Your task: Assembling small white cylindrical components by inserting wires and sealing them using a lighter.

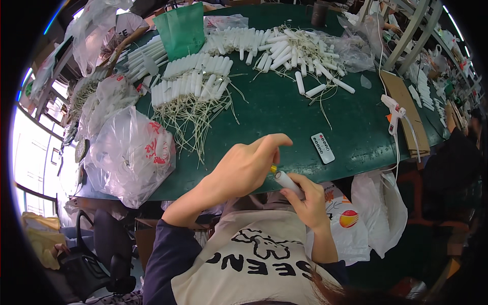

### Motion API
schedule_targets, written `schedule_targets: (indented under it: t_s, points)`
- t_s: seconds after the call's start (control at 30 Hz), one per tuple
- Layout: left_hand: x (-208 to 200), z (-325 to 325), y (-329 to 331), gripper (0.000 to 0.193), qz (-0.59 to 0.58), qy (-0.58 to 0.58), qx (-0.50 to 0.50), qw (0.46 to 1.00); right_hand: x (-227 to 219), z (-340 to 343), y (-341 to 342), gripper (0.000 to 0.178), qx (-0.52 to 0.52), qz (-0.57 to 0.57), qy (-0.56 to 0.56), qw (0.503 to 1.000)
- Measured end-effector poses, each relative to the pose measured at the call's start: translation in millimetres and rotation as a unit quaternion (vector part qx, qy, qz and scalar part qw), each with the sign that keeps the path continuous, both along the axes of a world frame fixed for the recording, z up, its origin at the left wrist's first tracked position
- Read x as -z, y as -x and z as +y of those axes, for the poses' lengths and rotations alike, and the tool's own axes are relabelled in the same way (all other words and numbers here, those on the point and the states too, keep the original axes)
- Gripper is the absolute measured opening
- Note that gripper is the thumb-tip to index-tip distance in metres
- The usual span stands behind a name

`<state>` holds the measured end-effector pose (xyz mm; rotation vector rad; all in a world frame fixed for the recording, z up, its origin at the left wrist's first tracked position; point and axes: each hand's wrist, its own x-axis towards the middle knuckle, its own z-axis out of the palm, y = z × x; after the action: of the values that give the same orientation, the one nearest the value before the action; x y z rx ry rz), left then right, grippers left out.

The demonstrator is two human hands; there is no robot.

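My right hand (308, 197) is wrapped round a short white tube (288, 184), its open end turned up toward my other hand. A small yellow piece (273, 168) shows right beside that end, under the curled fingers of my left hand (248, 163). The left fingers are closed around it, with the index finger bent forward above; most of the piece is hidden. Both hands are over the near edge of the green table (254, 119). A slim white remote control (324, 148) lies on the table beyond my right hand.
White tubes with thin pale wires (190, 84) lie in rows at the left, and a loose pile (300, 51) lies farther back. A green bag (180, 31) stands behind. Clear plastic bags (129, 157) crowd the left edge. A white glue gun (393, 114) rests by cardboard (406, 117) at right.
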<state>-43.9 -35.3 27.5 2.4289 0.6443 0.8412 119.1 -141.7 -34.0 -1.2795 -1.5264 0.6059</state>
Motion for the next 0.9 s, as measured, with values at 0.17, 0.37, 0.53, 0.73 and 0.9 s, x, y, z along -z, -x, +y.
schedule_targets:
  t_s: [0.17, 0.37, 0.53, 0.73, 0.9]
  points:
    - [2, 0, -1, 0.037, 0.089, -0.102, 0.049, 0.990, 3, 2, 3, 0.027, 0.000, -0.009, 0.008, 1.000]
    - [17, 3, -9, 0.034, -0.044, 0.031, 0.142, 0.988, 19, 7, 5, 0.026, -0.006, 0.002, -0.030, 1.000]
    - [66, 44, -10, 0.025, 0.071, 0.028, -0.105, 0.992, 28, 5, -4, 0.023, 0.041, 0.054, 0.013, 0.998]
    - [96, 47, -3, 0.016, 0.127, -0.055, -0.145, 0.980, 29, 9, -4, 0.022, 0.041, 0.050, 0.007, 0.998]
    - [84, 46, -6, 0.016, 0.126, -0.003, -0.179, 0.976, 33, 9, -4, 0.022, 0.042, 0.047, 0.008, 0.998]
